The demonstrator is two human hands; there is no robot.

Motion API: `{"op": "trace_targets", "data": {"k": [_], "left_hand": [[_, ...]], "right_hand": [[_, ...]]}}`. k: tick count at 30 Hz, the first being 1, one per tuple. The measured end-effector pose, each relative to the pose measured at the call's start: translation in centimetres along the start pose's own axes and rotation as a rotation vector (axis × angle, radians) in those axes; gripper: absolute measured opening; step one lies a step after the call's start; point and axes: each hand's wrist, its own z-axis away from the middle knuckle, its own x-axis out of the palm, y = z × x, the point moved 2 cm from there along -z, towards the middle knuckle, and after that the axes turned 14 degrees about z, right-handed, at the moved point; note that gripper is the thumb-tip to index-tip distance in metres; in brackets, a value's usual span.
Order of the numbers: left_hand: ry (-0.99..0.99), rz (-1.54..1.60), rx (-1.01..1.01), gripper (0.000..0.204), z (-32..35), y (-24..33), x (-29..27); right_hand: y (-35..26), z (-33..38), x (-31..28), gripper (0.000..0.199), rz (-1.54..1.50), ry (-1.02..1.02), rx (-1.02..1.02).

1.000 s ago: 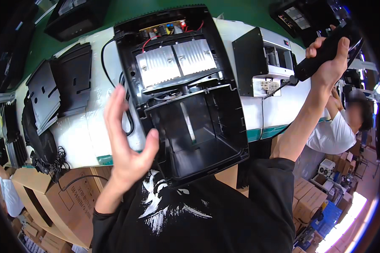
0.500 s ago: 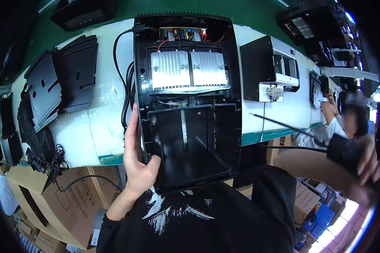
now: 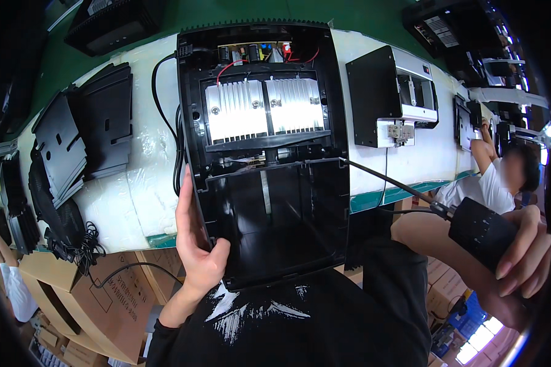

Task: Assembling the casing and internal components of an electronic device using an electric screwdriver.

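A black plastic housing (image 3: 341, 220) stands in front of me, its open side facing up. My left hand (image 3: 201, 260) grips its near left wall, thumb over the edge and fingers along the outside. Inside are two silver finned heat sinks (image 3: 234, 111), with a circuit board (image 3: 254, 54) and red wires beyond them. Fingers of my right hand (image 3: 526, 251) wrap round a black electric screwdriver (image 3: 480, 232) at the right. Its long thin bit (image 3: 386, 178) points left, the tip at the housing's right wall; whether it touches cannot be told.
To the right is a black-and-white device frame (image 3: 373, 92) with an electric tester-like block. Dark flat panels (image 3: 107, 116) are stacked at the left, beside a bundle of black cable (image 3: 86, 241). A cardboard box (image 3: 104, 306) stands below. A co-worker (image 3: 480, 171) sits at the far right.
The screwdriver has come upward and left with my right hand, bringing its bit tip to the housing's right wall. The housing has tilted slightly and shifted left, with my left hand still on it.
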Motion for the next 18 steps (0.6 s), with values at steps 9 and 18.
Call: {"op": "trace_targets", "data": {"k": [9, 18], "left_hand": [[0.138, -0.004, -0.115, 0.091, -0.5, 0.2, 1.4], [0.204, -0.088, -0.087, 0.088, 0.7, -0.3, 0.2]], "right_hand": [[4.2, 2.2, 0.6, 0.031, 0.083, 0.050, -0.083], [6.7, 1.9, 0.8, 0.019, 0.071, -0.291, 0.311]]}}
